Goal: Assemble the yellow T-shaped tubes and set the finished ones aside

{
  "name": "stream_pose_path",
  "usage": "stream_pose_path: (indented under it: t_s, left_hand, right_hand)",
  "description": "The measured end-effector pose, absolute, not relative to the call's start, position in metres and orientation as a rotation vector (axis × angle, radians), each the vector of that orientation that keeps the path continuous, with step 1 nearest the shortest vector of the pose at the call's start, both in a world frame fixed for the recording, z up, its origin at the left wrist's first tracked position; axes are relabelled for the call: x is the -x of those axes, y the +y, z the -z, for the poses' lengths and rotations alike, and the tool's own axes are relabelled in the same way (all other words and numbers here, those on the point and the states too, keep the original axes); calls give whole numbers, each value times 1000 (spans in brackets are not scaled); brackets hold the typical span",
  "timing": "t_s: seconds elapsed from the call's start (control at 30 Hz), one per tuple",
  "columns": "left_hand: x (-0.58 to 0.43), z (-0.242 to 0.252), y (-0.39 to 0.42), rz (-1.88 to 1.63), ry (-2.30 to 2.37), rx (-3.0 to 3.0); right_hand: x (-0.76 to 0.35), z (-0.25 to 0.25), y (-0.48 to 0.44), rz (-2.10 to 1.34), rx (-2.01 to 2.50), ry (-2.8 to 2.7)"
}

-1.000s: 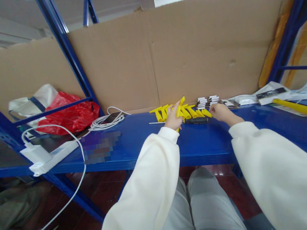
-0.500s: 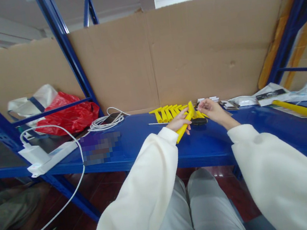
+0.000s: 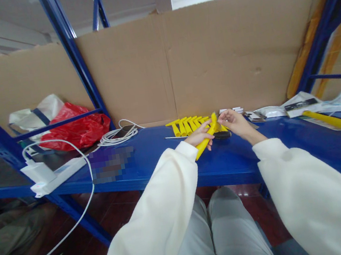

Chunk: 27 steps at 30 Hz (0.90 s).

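The right hand (image 3: 233, 121) has edged in, pinching the tip of the long yellow plastic tube (image 3: 210, 129), which the left hand (image 3: 198, 137) grips just above the blue metal shelf (image 3: 162, 159).

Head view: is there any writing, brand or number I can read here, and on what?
Nothing legible.
Dark label on the white packet: too small and blurred.
Patch on the blue shelf: pixelated.
Yellow handle in the left hand: no print visible.

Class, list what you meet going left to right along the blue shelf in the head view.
White power strip, coiled white cable, left hand holding a yellow plastic piece, right hand, long yellow bar.
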<state>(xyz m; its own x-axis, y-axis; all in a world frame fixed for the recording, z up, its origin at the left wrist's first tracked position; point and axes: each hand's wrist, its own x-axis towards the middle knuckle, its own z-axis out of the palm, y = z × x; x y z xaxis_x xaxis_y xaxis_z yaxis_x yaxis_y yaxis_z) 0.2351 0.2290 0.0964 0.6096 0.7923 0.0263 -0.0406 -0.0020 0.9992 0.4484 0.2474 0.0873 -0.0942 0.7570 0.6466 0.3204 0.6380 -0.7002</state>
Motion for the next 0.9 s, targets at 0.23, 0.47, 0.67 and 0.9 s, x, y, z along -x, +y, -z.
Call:
stream_pose_path:
  t_s: [0.23, 0.47, 0.67, 0.9]
  left_hand:
    - [-235, -94, 231, -735, 652, -1439]
    - [-236, -97, 224, -743, 707, -1439]
    - [-234, -98, 222, -749, 619, -1393]
    - [-233, -105, 216, -752, 549, -1361]
  right_hand:
    - [-447, -88, 246, -426, 909, -1686]
    - [-448, -85, 251, -388, 941, -1693]
    - [-455, -80, 255, -337, 1056, -1644]
    - [-455, -75, 258, -312, 1178, -1645]
